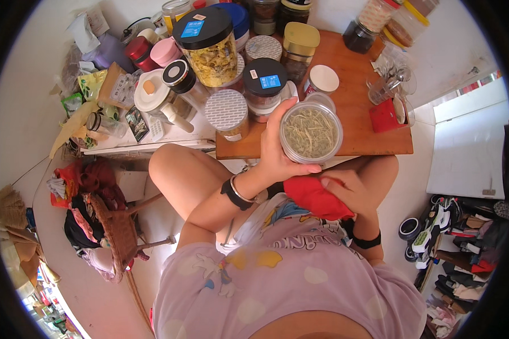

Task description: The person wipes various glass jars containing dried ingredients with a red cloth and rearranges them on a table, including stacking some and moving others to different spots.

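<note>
My left hand (275, 146) grips a round clear plastic jar (311, 132) of dried, pale green, needle-like leaves or buds. Its round face is turned up towards me; whether that is a lid, the base or an open mouth I cannot tell. The fingers wrap its far left side and the thumb lies along the near edge. Below the jar, my right hand (345, 193) holds a bunched red cloth (316, 197) over my lap. The cloth and the jar look apart. Behind the jar, a round clear rim (321, 101) shows partly.
Jars crowd the wooden board (356, 84), including a large black-lidded jar (208, 51) and a patterned-lid jar (227, 112). A teapot (161, 95) stands left; a glass with spoons (381, 91) and red box (386, 115) stand right. A clothes-laden wicker chair (116, 233) is at lower left.
</note>
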A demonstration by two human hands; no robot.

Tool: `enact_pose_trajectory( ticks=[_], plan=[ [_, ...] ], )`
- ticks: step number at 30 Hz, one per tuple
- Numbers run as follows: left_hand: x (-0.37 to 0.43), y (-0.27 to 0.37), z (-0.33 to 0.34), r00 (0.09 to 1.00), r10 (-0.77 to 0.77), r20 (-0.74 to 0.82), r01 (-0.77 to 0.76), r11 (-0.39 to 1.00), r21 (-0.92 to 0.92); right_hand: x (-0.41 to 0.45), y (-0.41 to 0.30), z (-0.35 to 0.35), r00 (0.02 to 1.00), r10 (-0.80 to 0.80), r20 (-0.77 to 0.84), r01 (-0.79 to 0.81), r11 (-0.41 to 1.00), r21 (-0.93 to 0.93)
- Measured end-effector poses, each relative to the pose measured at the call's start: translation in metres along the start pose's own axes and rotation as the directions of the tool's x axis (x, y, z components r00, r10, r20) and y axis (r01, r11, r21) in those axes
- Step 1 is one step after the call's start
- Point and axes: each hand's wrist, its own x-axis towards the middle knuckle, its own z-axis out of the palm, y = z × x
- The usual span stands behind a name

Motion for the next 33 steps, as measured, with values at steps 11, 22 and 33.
enact_pose_trajectory(
  ticks=[11,22,33],
  plan=[
    [-0.015,0.005,0.04,0.959,-0.131,0.251,0.087,0.98,0.179,0.005,-0.04,0.008,0.502,-0.329,-0.799,0.546,0.838,-0.002],
    [-0.02,0.005,0.042,0.85,-0.295,0.436,-0.005,0.823,0.568,0.01,-0.043,0.001,0.748,-0.241,-0.618,0.039,0.946,-0.322],
    [-0.019,-0.019,0.036,0.919,-0.28,0.276,0.101,0.847,0.521,0.021,-0.054,0.023,0.667,-0.435,-0.605,0.03,0.827,-0.562]
  ],
)
